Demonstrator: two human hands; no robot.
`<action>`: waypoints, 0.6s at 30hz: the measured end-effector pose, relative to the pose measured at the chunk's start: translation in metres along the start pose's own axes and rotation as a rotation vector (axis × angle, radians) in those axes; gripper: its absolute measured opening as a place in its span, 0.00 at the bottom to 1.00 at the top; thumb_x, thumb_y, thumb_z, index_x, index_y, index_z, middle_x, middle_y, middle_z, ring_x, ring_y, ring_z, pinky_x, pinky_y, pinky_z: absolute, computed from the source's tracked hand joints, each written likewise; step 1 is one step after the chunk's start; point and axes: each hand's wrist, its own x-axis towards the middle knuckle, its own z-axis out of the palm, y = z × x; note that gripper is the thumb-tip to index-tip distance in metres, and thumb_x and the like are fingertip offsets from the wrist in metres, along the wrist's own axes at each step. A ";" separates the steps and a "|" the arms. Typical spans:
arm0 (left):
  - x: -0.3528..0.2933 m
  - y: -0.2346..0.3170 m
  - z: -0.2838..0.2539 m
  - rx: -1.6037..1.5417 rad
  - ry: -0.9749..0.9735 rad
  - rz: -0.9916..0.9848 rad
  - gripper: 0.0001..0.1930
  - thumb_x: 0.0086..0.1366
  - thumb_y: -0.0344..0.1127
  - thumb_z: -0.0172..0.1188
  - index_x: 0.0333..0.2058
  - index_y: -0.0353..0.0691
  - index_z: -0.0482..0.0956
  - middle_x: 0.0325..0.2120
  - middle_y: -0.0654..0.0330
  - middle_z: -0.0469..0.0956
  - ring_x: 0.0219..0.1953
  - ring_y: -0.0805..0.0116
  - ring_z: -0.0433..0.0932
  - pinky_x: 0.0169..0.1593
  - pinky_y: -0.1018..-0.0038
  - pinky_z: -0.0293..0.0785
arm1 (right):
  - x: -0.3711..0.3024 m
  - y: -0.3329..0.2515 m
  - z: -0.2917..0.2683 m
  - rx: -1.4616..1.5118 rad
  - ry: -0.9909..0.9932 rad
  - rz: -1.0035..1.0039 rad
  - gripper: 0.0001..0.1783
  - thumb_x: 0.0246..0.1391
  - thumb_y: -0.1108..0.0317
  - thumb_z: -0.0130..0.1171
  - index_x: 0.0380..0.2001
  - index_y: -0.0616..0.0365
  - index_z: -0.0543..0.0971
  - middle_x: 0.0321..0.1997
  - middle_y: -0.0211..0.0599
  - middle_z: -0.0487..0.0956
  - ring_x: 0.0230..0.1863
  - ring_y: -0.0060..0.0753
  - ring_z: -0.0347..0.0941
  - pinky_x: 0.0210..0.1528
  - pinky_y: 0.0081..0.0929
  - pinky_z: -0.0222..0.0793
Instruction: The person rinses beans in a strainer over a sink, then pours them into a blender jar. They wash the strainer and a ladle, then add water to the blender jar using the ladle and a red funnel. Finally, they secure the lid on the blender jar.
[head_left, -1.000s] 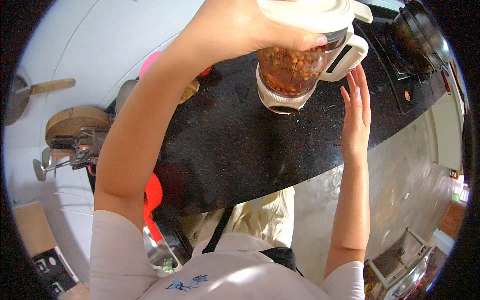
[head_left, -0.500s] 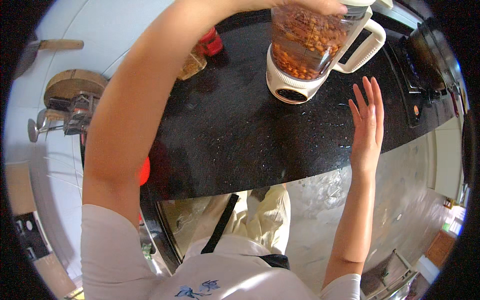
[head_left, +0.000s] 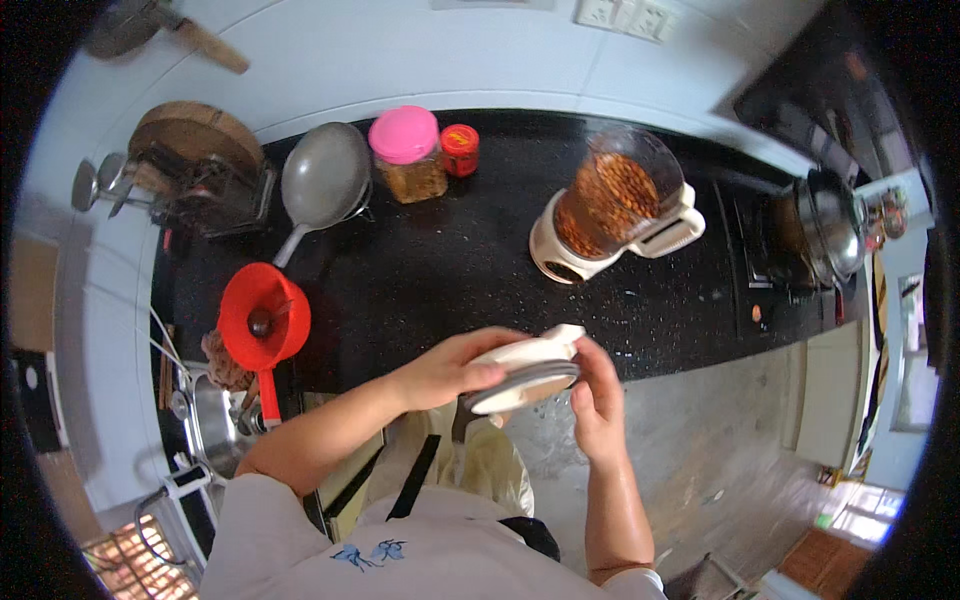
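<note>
Both hands hold a round white blender lid [head_left: 530,352] with a grey seal, tilted above the counter's front edge. My left hand [head_left: 447,368] grips its left side, thumb lying on top. Around the lid's right side, the fingers of my right hand [head_left: 598,400] are curled. Farther off stands the white-based blender [head_left: 548,240], its clear jug uncovered and its handle pointing right. Reddish-brown nuts or beans [head_left: 622,190] fill much of the jug.
On the black counter [head_left: 440,270], a red strainer or funnel [head_left: 235,320] lies left, beside a sink [head_left: 215,425]. Behind are a grey pan [head_left: 325,175], a pink-lidded jar [head_left: 405,140] and a small red jar [head_left: 460,150]. A stove with a pot [head_left: 830,230] stands right.
The lid has come off the blender jug and moved toward me. My left hand has drawn back from the blender with it, and my right hand has closed on it too. The view has shifted.
</note>
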 end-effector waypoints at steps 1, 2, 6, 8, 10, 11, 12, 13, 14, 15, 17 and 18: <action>-0.014 -0.024 -0.003 -0.206 0.075 -0.004 0.29 0.69 0.51 0.46 0.59 0.33 0.62 0.51 0.55 0.71 0.53 0.69 0.72 0.56 0.71 0.68 | 0.006 -0.006 0.010 0.004 -0.041 0.110 0.31 0.59 0.53 0.55 0.57 0.65 0.66 0.56 0.44 0.71 0.59 0.35 0.64 0.61 0.32 0.58; -0.032 -0.033 -0.004 -0.408 0.146 -0.021 0.27 0.71 0.51 0.40 0.60 0.37 0.61 0.52 0.56 0.72 0.53 0.70 0.72 0.56 0.70 0.69 | 0.010 -0.010 0.028 0.016 -0.094 0.231 0.28 0.61 0.55 0.54 0.55 0.66 0.68 0.54 0.42 0.73 0.55 0.32 0.67 0.58 0.29 0.62; -0.091 -0.047 -0.029 -0.500 0.340 -0.185 0.27 0.73 0.49 0.35 0.60 0.35 0.62 0.56 0.52 0.68 0.58 0.64 0.67 0.60 0.65 0.63 | 0.026 0.013 0.078 -0.033 -0.222 0.427 0.24 0.63 0.58 0.52 0.53 0.68 0.70 0.47 0.40 0.77 0.48 0.27 0.71 0.52 0.25 0.67; -0.127 -0.027 -0.050 0.153 0.541 -0.234 0.23 0.71 0.44 0.42 0.58 0.36 0.64 0.56 0.52 0.67 0.58 0.61 0.66 0.61 0.64 0.62 | 0.033 0.033 0.095 -0.053 -0.255 0.490 0.25 0.63 0.57 0.51 0.53 0.69 0.70 0.47 0.40 0.77 0.47 0.27 0.72 0.50 0.24 0.69; -0.174 -0.019 -0.082 0.857 0.934 0.152 0.21 0.60 0.40 0.59 0.49 0.36 0.71 0.50 0.51 0.69 0.54 0.54 0.67 0.59 0.62 0.61 | 0.039 0.058 0.106 -0.026 -0.255 0.515 0.26 0.64 0.56 0.50 0.53 0.69 0.70 0.46 0.39 0.77 0.46 0.27 0.72 0.49 0.24 0.69; -0.203 -0.028 -0.102 1.225 1.322 0.263 0.23 0.56 0.43 0.63 0.47 0.36 0.71 0.44 0.47 0.71 0.48 0.48 0.70 0.53 0.62 0.66 | 0.042 0.067 0.115 -0.015 -0.251 0.527 0.26 0.64 0.55 0.50 0.53 0.70 0.70 0.46 0.38 0.76 0.45 0.26 0.73 0.48 0.23 0.70; -0.233 -0.034 -0.121 1.227 1.583 0.155 0.23 0.56 0.42 0.63 0.47 0.36 0.71 0.46 0.47 0.70 0.49 0.46 0.69 0.53 0.60 0.65 | 0.048 0.074 0.123 -0.045 -0.274 0.534 0.28 0.64 0.54 0.48 0.53 0.70 0.69 0.46 0.38 0.76 0.46 0.25 0.72 0.48 0.23 0.70; -0.260 -0.055 -0.141 1.164 1.839 0.047 0.23 0.58 0.43 0.63 0.47 0.36 0.71 0.43 0.48 0.73 0.44 0.51 0.73 0.48 0.61 0.69 | 0.054 0.085 0.132 -0.052 -0.238 0.530 0.28 0.64 0.52 0.48 0.55 0.68 0.68 0.47 0.37 0.76 0.46 0.25 0.73 0.47 0.23 0.70; -0.281 -0.081 -0.156 0.887 1.721 -0.034 0.23 0.59 0.44 0.62 0.47 0.36 0.70 0.40 0.50 0.74 0.41 0.54 0.75 0.45 0.63 0.71 | 0.060 0.100 0.137 -0.060 -0.200 0.526 0.29 0.64 0.51 0.48 0.56 0.66 0.67 0.47 0.35 0.76 0.46 0.24 0.73 0.47 0.24 0.71; -0.297 -0.106 -0.166 0.616 1.585 -0.105 0.23 0.60 0.45 0.62 0.47 0.36 0.70 0.38 0.52 0.75 0.37 0.57 0.76 0.42 0.64 0.72 | 0.068 0.118 0.133 -0.083 -0.240 0.539 0.30 0.64 0.51 0.47 0.57 0.66 0.66 0.48 0.37 0.75 0.48 0.26 0.72 0.49 0.25 0.70; -0.302 -0.124 -0.166 0.104 1.340 -0.172 0.22 0.62 0.47 0.61 0.46 0.36 0.70 0.32 0.57 0.75 0.30 0.64 0.76 0.35 0.68 0.73 | 0.080 0.146 0.133 -0.173 -0.176 0.529 0.28 0.65 0.53 0.47 0.56 0.66 0.66 0.49 0.38 0.74 0.47 0.26 0.71 0.47 0.26 0.69; -0.293 -0.128 -0.161 -0.137 1.239 -0.173 0.21 0.62 0.47 0.60 0.45 0.36 0.70 0.29 0.60 0.75 0.27 0.67 0.75 0.32 0.70 0.72 | 0.086 0.150 0.138 -0.160 -0.150 0.570 0.27 0.65 0.55 0.48 0.56 0.67 0.66 0.49 0.40 0.73 0.48 0.27 0.70 0.47 0.27 0.69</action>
